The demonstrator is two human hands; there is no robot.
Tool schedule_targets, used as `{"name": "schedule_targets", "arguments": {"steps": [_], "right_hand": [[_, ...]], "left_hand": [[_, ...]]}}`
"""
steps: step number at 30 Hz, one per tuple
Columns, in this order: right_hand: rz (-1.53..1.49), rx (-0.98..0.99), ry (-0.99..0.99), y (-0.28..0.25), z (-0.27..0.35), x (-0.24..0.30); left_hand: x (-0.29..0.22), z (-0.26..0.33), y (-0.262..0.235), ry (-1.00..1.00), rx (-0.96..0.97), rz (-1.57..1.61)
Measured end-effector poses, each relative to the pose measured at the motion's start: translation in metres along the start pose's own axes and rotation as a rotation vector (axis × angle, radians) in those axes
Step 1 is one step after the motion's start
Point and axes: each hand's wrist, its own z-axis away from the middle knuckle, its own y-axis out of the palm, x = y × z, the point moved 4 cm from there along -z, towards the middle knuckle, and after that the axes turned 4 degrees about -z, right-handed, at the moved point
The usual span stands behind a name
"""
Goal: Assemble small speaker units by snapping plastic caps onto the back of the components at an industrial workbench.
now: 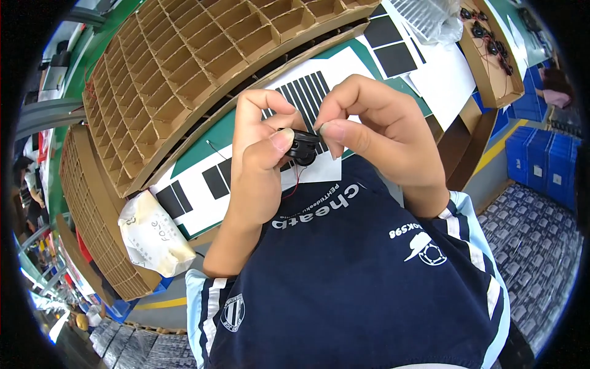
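The left hand [261,154] and right hand [375,132] both pinched a small black round part [302,147] at the centre, fingers curled shut around it and hiding most of it. A thin red wire [294,184] hung at six o'clock; the cardboard grid tray [184,67] lay at eleven o'clock.

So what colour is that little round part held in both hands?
Black, with thin red wire; head view.

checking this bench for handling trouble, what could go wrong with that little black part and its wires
1. The small black round part is pinched only at fingertip level by the left hand and right hand, above the lap rather than the bench, so a slip might drop it to the floor.
2. Its thin red wire dangles loose below and could snag or get tugged.
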Motion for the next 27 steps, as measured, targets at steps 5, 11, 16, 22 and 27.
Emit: {"name": "schedule_targets", "arguments": {"steps": [5,11,16,22,27], "right_hand": [[-0.019,-0.050,-0.006,0.001,0.000,-0.006],[-0.044,-0.060,0.005,-0.002,-0.001,-0.009],[0.003,-0.060,0.001,-0.004,-0.001,-0.009],[0.302,0.050,-0.182,-0.008,-0.003,0.000],[0.505,-0.045,-0.254,-0.002,0.000,-0.004]], "left_hand": [[0.009,-0.001,-0.007,0.026,0.022,-0.020],[0.008,0.002,-0.002,0.087,0.000,0.021],[0.005,0.008,0.003,0.232,0.052,-0.117],[0.004,0.006,-0.001,0.191,0.117,0.000],[-0.001,0.003,0.007,0.123,0.069,0.013]]}}
